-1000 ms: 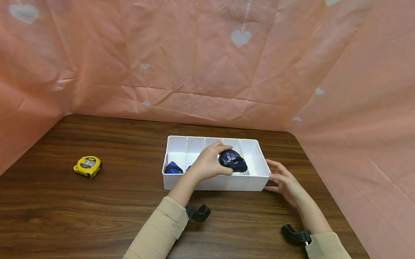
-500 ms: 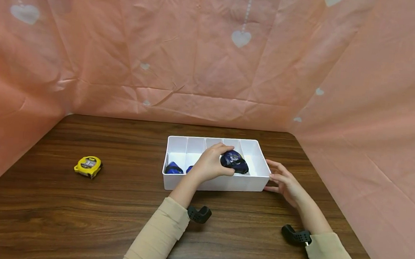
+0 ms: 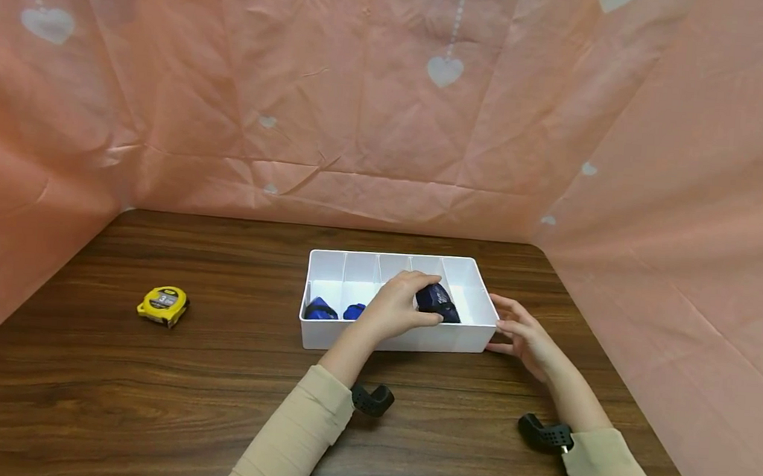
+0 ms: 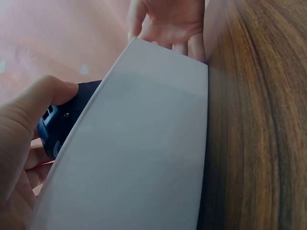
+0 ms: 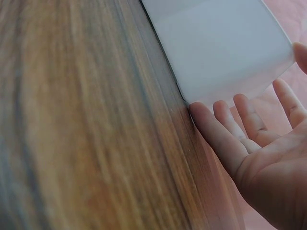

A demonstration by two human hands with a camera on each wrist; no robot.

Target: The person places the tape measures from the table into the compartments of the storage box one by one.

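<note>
A white divided tray [image 3: 400,338] stands on the wooden table [image 3: 209,374]. My left hand [image 3: 398,304] reaches into it and grips a dark blue tape measure [image 3: 438,301], held low in a right-hand compartment; the left wrist view shows the thumb over the blue tape measure [image 4: 62,124] behind the tray wall [image 4: 139,158]. Two more blue tape measures [image 3: 319,310] lie in the left compartments. My right hand [image 3: 523,335] rests with straight fingers against the tray's right end, its fingers [image 5: 225,139] touching the tray's corner [image 5: 230,57]. A yellow tape measure [image 3: 162,304] lies far left on the table.
Pink cloth with white hearts [image 3: 392,97] walls in the table at the back and both sides. Black wrist-camera mounts [image 3: 372,399] sit under each forearm. Bare wood stretches between the yellow tape measure and the tray.
My left hand has carried the blue tape measure a little to the right and lowered it deeper into the tray. The right hand has stayed at the tray's end.
</note>
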